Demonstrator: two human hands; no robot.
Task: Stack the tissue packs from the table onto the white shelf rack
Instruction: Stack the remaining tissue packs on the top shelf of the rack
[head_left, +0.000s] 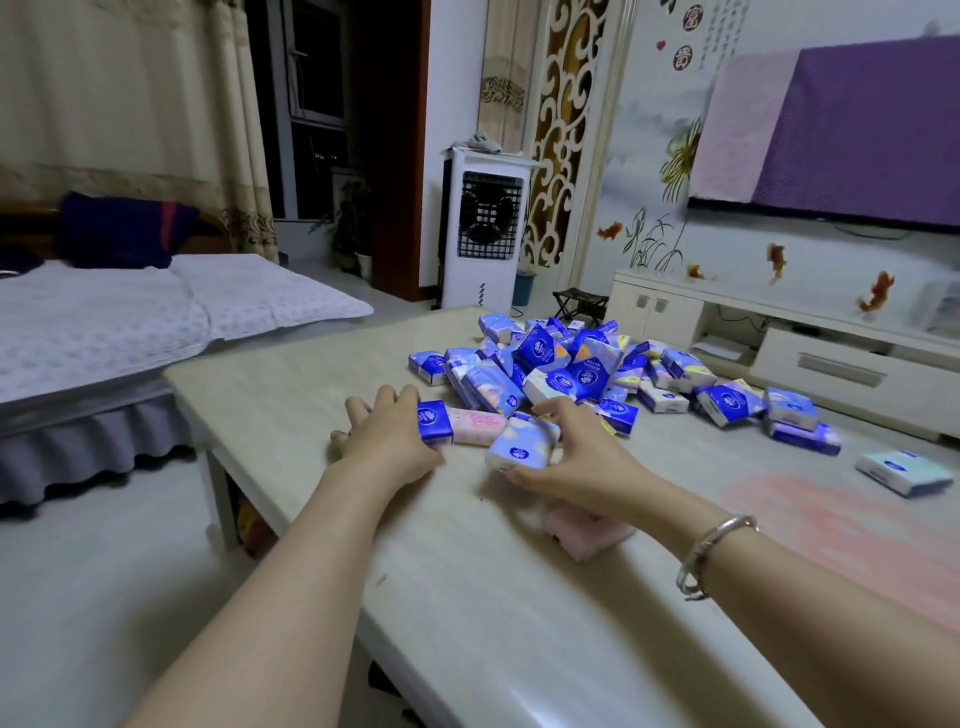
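Nearest me, my right hand (571, 457) clamps a blue-and-white tissue pack (522, 441), fingers over its far edge, thumb under the near side. I have my left hand (387, 434) closed on a pink pack with a blue end (460, 423), which lies flat on the table (291, 364). Under my right wrist sits another pink pack (587, 530). Beyond both hands, the heap of packs (582, 369) spreads to the far right. One pale pack (906, 472) lies alone, well apart at right.
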